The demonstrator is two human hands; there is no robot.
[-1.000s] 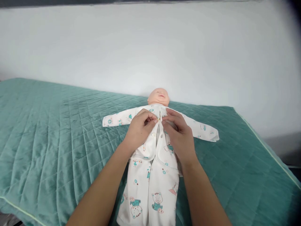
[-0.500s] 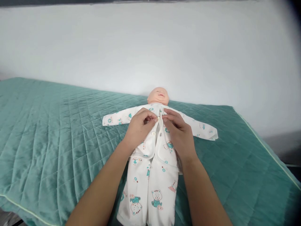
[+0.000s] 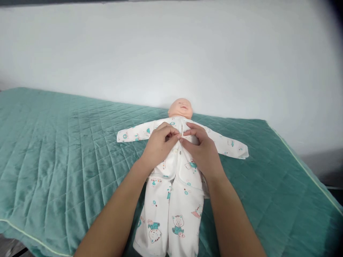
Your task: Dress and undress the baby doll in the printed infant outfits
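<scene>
A baby doll (image 3: 180,107) lies on its back, dressed in a white printed jacket (image 3: 190,165) and matching trousers (image 3: 158,210). Its sleeves stretch out to both sides. My left hand (image 3: 162,143) pinches the jacket's left front edge at chest height, thumb against fingers. Opposite it, my right hand (image 3: 203,150) grips the other front edge between thumb and forefinger. The fingertips of both hands nearly meet over the front opening. A button lower on the left edge shows faintly; whatever sits between the fingertips is hidden.
A green quilted cover (image 3: 66,150) with a pale piped edge spreads under the doll. Behind it rises a plain white wall (image 3: 160,53), close to the doll's head.
My right hand has shifted slightly left, its thumb now at my left fingertips. The jacket's two front edges have come closer together at the chest.
</scene>
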